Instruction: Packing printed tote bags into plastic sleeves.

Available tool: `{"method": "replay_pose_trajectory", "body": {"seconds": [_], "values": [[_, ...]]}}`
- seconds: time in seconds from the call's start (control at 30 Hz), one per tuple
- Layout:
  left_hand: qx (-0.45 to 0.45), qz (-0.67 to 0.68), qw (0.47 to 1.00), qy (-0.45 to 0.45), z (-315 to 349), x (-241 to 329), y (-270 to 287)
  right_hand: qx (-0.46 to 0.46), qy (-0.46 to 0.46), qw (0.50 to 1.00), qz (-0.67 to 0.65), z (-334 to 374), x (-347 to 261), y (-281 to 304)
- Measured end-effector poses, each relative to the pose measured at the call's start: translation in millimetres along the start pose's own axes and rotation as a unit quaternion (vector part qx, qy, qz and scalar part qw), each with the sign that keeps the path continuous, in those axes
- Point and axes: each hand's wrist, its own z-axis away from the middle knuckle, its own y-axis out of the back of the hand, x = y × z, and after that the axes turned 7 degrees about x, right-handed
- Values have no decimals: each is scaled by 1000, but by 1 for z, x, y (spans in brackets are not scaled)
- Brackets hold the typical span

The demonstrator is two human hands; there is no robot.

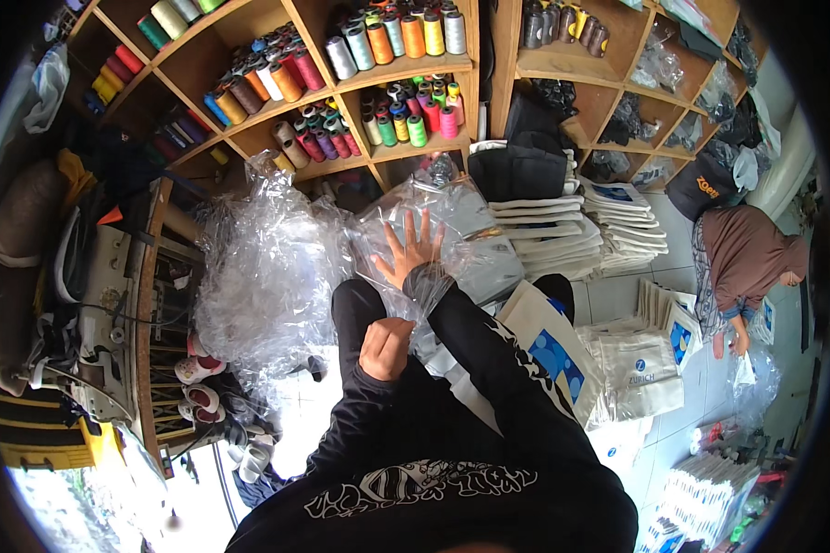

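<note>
My right hand reaches forward with its fingers spread over a pile of clear plastic bags. Thin clear film also wraps about that wrist. Closer to my body, my left hand is closed above my lap; whatever its fingers hold, if anything, is hidden. A large crumpled heap of clear plastic lies to the left of both hands. Beside my right forearm rests a cream cloth bag with a blue print, partly over my leg.
Shelves of coloured thread spools stand in front. Stacked cloth bags sit at the front right, more bags nearer on the tiles. A co-worker bends over a plastic bag at the right. A sewing machine is at the left.
</note>
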Motion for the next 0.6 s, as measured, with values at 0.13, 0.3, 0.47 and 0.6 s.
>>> {"method": "replay_pose_trajectory", "body": {"seconds": [0.13,0.3,0.47,0.6], "values": [[11,-27,999,38,0,-2,1,77,27,997,-15,-13,-5,0],[-58,5,988,143,5,2,9,140,37,984,-100,-28,-9,30],[-75,24,989,128,13,8,7,84,-14,996,-27,-33,-11,45],[-52,-15,988,147,11,9,5,-1,-49,999,-14,-33,-20,53]]}}
